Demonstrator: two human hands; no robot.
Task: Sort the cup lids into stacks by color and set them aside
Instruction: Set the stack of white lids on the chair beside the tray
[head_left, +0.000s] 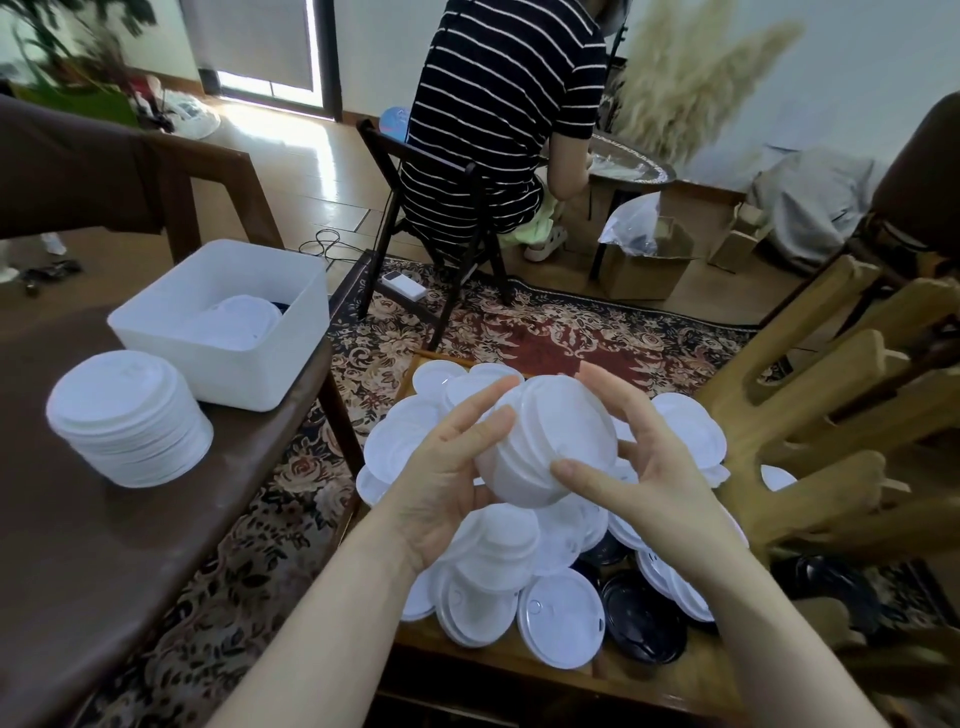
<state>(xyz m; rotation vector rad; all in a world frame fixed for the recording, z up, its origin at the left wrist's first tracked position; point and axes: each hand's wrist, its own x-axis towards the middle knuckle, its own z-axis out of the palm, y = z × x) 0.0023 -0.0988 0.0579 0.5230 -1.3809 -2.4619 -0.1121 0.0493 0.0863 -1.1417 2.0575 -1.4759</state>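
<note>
Both hands — the left hand (447, 483) and the right hand (644, 467) — grasp a small stack of white lids (550, 441) between them, held just above the lid pile (519, 582) — white with some black lids (641, 626) at its right.

Two bare forearms come up from the bottom edge, each ending in a bare hand. The left hand (441, 467) has no ring, watch or glove, and its nails are short and unpainted. The right hand (649, 467) is just as plain: no jewellery, no band at the wrist, nails trimmed short. No sleeve shows below either wrist; both arms stay uncovered right down to the frame's edge. Neither arm carries marks, tape or straps.
</note>
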